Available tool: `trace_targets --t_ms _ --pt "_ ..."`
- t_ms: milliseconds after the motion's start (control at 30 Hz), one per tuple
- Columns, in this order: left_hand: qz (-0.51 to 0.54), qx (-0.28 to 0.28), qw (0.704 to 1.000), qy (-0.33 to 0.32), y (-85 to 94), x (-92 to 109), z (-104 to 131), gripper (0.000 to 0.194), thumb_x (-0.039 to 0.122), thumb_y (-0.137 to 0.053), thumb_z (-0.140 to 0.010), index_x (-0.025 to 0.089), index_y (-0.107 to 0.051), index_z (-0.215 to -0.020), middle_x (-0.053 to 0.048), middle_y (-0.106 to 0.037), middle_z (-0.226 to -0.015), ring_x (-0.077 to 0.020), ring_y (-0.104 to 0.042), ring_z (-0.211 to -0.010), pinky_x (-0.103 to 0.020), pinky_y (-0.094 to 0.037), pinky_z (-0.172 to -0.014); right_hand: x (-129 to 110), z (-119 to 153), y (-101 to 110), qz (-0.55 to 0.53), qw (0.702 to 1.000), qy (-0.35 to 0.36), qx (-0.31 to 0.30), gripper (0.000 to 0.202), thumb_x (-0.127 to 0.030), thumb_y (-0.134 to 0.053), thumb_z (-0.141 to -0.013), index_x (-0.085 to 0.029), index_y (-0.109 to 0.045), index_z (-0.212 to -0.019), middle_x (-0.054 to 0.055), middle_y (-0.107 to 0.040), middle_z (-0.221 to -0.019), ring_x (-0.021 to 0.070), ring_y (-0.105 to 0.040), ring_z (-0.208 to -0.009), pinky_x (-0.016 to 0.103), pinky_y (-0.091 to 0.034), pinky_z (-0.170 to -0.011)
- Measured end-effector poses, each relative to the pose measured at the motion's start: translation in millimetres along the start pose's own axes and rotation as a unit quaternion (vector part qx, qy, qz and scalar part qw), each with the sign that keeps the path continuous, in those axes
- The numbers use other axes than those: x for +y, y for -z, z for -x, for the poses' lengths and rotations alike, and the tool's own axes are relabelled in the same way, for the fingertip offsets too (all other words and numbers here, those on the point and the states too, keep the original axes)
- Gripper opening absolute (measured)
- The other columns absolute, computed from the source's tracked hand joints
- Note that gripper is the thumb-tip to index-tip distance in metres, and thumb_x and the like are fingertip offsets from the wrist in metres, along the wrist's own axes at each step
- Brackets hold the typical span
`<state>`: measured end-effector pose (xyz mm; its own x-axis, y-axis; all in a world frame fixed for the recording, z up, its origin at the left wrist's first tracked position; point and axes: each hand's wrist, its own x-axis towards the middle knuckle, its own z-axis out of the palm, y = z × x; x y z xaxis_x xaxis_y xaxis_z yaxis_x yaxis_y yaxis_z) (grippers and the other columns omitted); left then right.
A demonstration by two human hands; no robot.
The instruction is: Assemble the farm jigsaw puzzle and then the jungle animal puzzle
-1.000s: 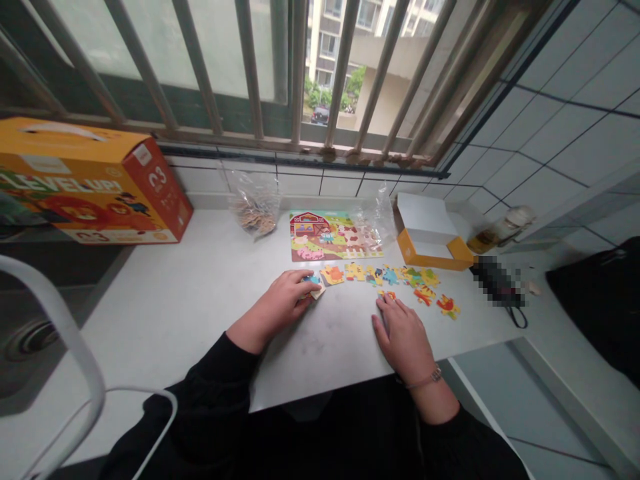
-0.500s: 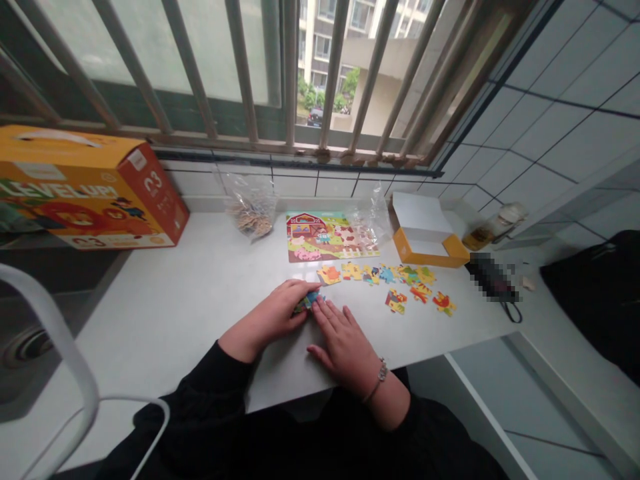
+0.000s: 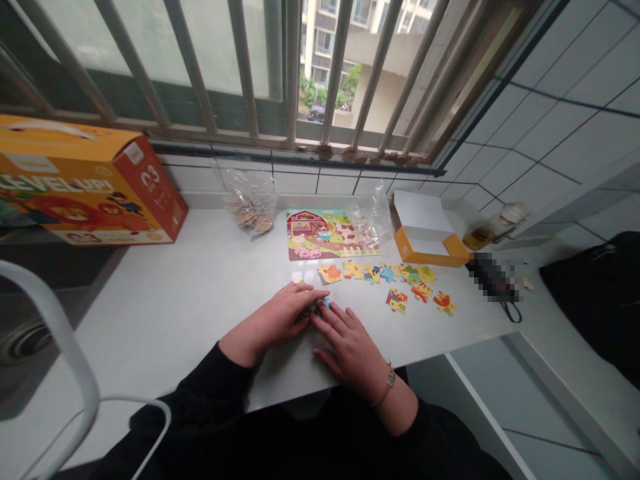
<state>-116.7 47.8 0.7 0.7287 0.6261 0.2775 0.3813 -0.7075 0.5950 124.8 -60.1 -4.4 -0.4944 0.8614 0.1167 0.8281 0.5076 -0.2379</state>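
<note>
My left hand [image 3: 285,311] rests on the white counter [image 3: 200,280], its fingers and thumb closed around the edges of some puzzle pieces [image 3: 311,309]. Little of these shows, only green and blue patches. From the right, my right hand [image 3: 345,340] lies nearly flat with its fingers stretched out. Its fingertips touch the blue part of the pieces, close to the left fingertips. Just beyond is an orange and yellow puzzle piece [image 3: 330,273]. More loose colourful pieces lie to the right, such as the lion piece [image 3: 397,301] and a red-and-yellow one [image 3: 444,302].
Behind the pieces lies a farm picture board [image 3: 320,235], partly under a clear plastic bag [image 3: 373,220]. A bag of brown pieces [image 3: 253,217], a yellow open box [image 3: 430,250], a bottle [image 3: 495,225] and a large orange box [image 3: 90,187] line the back. A white tube [image 3: 75,353] stands left.
Both hands have shifted slightly; the left fingers reach further over the pieces, covering more of them. The right hand has moved a little right and down.
</note>
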Motion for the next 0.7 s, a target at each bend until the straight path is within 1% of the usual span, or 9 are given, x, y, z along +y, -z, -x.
trace_targets --t_ms 100,167,233,333,433,500,567,633,700 --pt "0.009 0.008 1.0 -0.002 0.4 -1 1 0.065 0.016 -0.068 -0.097 0.029 -0.057 -0.16 -0.013 -0.068 -0.153 -0.0311 -0.064 -0.143 -0.056 -0.052 -0.124 0 0 3 0.007 1.0 -0.021 -0.002 0.066 -0.034 -0.063 -0.109 -0.028 -0.048 -0.173 0.008 -0.035 -0.185 0.0363 -0.036 -0.17 0.064 -0.039 -0.134" --pt "0.003 0.003 1.0 -0.001 1.4 -2 2 0.06 0.018 -0.07 -0.097 0.028 -0.06 -0.156 -0.014 -0.066 -0.158 -0.0316 -0.062 -0.147 -0.059 -0.048 -0.128 5 5 5 0.012 0.999 -0.04 -0.002 0.063 -0.034 -0.062 -0.109 -0.029 -0.051 -0.171 0.008 -0.038 -0.184 0.0367 -0.038 -0.169 0.065 -0.039 -0.133" --pt "-0.012 -0.001 1.0 0.007 2.3 -3 2 0.055 0.019 -0.072 -0.096 0.026 -0.065 -0.15 -0.015 -0.064 -0.162 -0.033 -0.061 -0.15 -0.061 -0.045 -0.13 15 12 7 0.018 0.998 -0.064 -0.004 0.061 -0.037 -0.059 -0.111 -0.029 -0.051 -0.171 0.009 -0.041 -0.182 0.0365 -0.038 -0.169 0.066 -0.037 -0.134" --pt "-0.037 -0.007 0.999 0.021 2.5 -4 1 0.048 0.019 -0.072 -0.096 0.025 -0.07 -0.143 -0.017 -0.063 -0.164 -0.0349 -0.059 -0.152 -0.063 -0.045 -0.129 30 23 10 0.032 0.991 -0.127 -0.002 0.061 -0.042 -0.053 -0.114 -0.026 -0.047 -0.173 0.011 -0.043 -0.181 0.0374 -0.038 -0.169 0.069 -0.035 -0.134" --pt "-0.056 -0.024 0.998 0.023 0.2 -3 -1 0.039 0.019 -0.072 -0.096 0.028 -0.077 -0.135 -0.015 -0.063 -0.164 -0.0376 -0.058 -0.152 -0.067 -0.043 -0.128 38 26 11 0.052 0.981 -0.187 0.014 0.061 -0.044 -0.051 -0.115 -0.022 -0.049 -0.172 0.014 -0.041 -0.182 0.042 -0.037 -0.168 0.075 -0.033 -0.132" --pt "-0.071 -0.036 0.996 0.029 -2.5 -3 -1 0.037 0.018 -0.073 -0.096 0.032 -0.08 -0.129 -0.013 -0.063 -0.164 -0.0397 -0.058 -0.153 -0.071 -0.042 -0.127 36 24 11 0.058 0.982 -0.176 0.025 0.062 -0.043 -0.052 -0.114 -0.022 -0.048 -0.173 0.014 -0.036 -0.184 0.0428 -0.033 -0.17 0.077 -0.029 -0.133" --pt "-0.083 -0.045 0.995 0.033 -5.1 -2 -2 0.04 0.017 -0.072 -0.095 0.035 -0.081 -0.129 -0.011 -0.063 -0.165 -0.0405 -0.057 -0.153 -0.075 -0.039 -0.126 28 20 10 0.051 0.992 -0.117 0.015 0.064 -0.04 -0.054 -0.113 -0.024 -0.044 -0.175 0.012 -0.033 -0.185 0.0406 -0.029 -0.172 0.076 -0.025 -0.135" --pt "-0.083 -0.04 0.995 0.032 -6.5 -1 -1 0.045 0.016 -0.07 -0.097 0.037 -0.078 -0.136 -0.01 -0.063 -0.164 -0.038 -0.058 -0.153 -0.074 -0.037 -0.128 20 15 9 0.034 0.998 -0.06 -0.015 0.066 -0.04 -0.057 -0.112 -0.029 -0.043 -0.175 0.01 -0.036 -0.184 0.0385 -0.03 -0.172 0.075 -0.025 -0.136" --pt "-0.073 -0.025 0.996 0.031 -6.2 0 -1 0.045 0.018 -0.068 -0.1 0.034 -0.074 -0.142 -0.011 -0.065 -0.162 -0.0346 -0.059 -0.152 -0.07 -0.037 -0.131 14 11 10 0.02 0.998 -0.045 -0.037 0.066 -0.041 -0.059 -0.112 -0.031 -0.044 -0.175 0.008 -0.039 -0.183 0.0382 -0.034 -0.17 0.074 -0.027 -0.135"
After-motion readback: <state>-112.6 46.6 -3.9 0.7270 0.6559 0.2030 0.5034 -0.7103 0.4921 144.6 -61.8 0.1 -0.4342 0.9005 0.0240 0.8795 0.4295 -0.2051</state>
